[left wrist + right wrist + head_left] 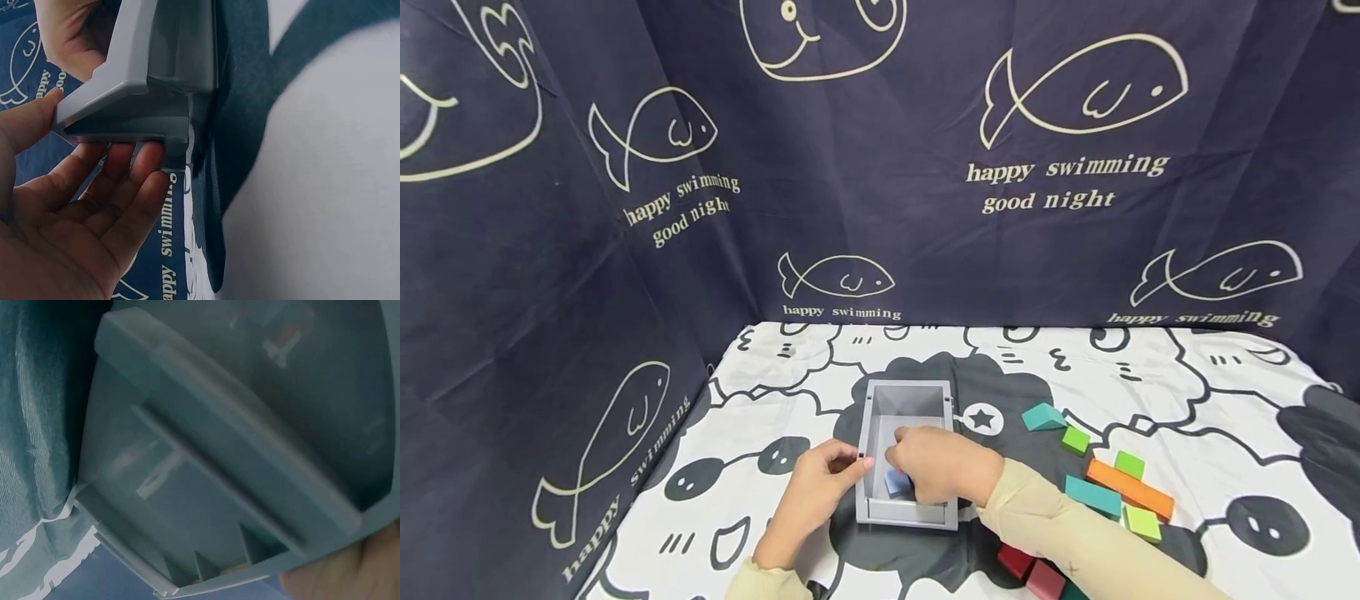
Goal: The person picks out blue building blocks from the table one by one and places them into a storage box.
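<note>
A grey plastic box point(907, 398) with a raised rim stands on the dark part of the patterned cloth. My left hand point(817, 482) grips its left side, the thumb on the rim and the fingers against the outer wall. From the left wrist, the fingers point(147, 156) show under the edge of the box point(125, 69). Inside the box, near its front end, my right hand point(936, 462) reaches down and holds a small light blue block point(895, 483); its fingertips are partly hidden. Seen from the right wrist, the outer wall point(206, 450) fills most of the picture.
Right of the box lie a teal block point(1042, 417), an orange bar point(1131, 490), a teal bar point(1093, 497) and several green blocks point(1075, 440). Red blocks point(1016, 561) lie near the front, partly under the right sleeve point(1075, 533). A dark curtain point(925, 208) hangs behind.
</note>
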{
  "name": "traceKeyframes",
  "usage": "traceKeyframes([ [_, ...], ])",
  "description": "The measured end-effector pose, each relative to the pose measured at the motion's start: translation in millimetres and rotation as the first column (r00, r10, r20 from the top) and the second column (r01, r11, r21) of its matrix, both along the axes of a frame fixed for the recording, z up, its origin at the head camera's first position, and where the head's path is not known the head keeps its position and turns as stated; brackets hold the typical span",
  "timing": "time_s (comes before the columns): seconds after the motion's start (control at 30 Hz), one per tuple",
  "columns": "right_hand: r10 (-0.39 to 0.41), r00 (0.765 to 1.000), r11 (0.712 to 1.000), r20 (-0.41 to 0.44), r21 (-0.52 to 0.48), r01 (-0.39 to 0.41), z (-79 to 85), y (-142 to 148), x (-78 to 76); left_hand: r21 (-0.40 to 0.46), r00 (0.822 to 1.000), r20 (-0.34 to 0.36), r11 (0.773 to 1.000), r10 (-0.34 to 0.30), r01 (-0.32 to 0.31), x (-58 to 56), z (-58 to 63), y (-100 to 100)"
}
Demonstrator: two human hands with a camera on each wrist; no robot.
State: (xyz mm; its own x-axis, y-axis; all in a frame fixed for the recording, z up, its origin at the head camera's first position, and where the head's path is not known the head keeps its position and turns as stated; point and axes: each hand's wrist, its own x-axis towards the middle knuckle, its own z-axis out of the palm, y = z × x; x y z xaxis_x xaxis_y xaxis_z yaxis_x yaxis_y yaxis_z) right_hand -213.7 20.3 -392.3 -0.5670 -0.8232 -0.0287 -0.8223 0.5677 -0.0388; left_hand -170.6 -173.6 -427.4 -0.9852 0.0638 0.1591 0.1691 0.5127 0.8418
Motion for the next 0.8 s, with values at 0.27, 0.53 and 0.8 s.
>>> traceKeyframes([
  [0.27, -0.031, 0.999, 0.999, 0.038, 0.013, 0.031, -2.1, -2.9, -0.7, -0.01, 1.0, -0.013, 1.0, -0.009, 0.008, -0.4, -1.0, -0.1],
  [0.53, -0.043, 0.998, 0.999, 0.05, 0.009, 0.042, -5.2, -4.2, -0.5, -0.003, 1.0, -0.008, 1.0, -0.004, 0.004, 0.7, -3.0, -0.7],
  [0.8, -0.036, 0.998, 0.999, 0.043, 0.008, 0.036, -7.0, -4.1, -1.0, -0.029, 1.0, -0.017, 1.0, 0.003, -0.004, -0.8, -4.7, -0.9],
])
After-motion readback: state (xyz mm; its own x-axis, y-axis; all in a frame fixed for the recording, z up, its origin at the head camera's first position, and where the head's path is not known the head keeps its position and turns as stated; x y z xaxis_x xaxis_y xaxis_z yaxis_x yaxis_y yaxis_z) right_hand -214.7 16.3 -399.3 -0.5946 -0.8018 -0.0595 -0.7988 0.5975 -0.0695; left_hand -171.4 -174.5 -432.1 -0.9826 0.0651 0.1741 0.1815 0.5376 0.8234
